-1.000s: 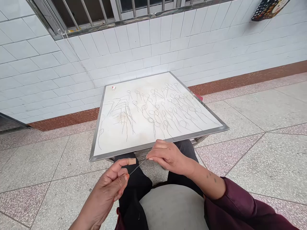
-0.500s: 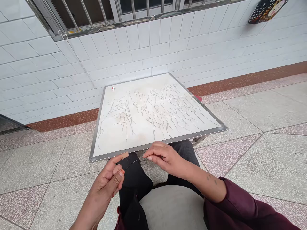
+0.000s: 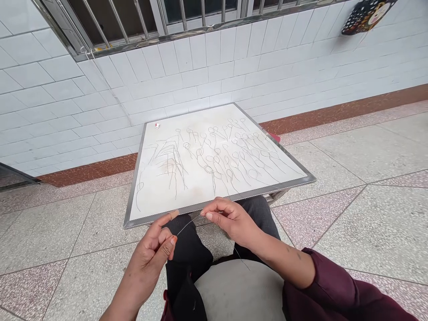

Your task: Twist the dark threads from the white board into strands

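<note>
A thin wire point(image 3: 187, 225) arches between my two hands, just off the near edge of the table and above my lap. My left hand point(image 3: 156, 247) pinches one end between thumb and curled fingers, its index finger stretched out with a tan wrap on the tip. Thumb and fingertips of my right hand point(image 3: 230, 220) are closed on the wire further along. A loose length of it shows below my right hand, over my lap. On the white tabletop point(image 3: 197, 191) lie several looped wires point(image 3: 209, 169) with long tails, and several bent wires without clear loops point(image 3: 172, 154) at the left.
A small red-and-white item point(image 3: 157, 126) sits at the table's far left corner. Behind the table rises a white tiled wall point(image 3: 200, 89) with a barred window point(image 3: 150, 22). A dotted dark bag point(image 3: 364, 18) hangs at upper right. Speckled floor tiles point(image 3: 351, 151) surround the table.
My right hand has shifted slightly and its wrist has turned a little. The wire's loose tail now shows beneath it over my lap. My left hand keeps its pinch, almost unmoved.
</note>
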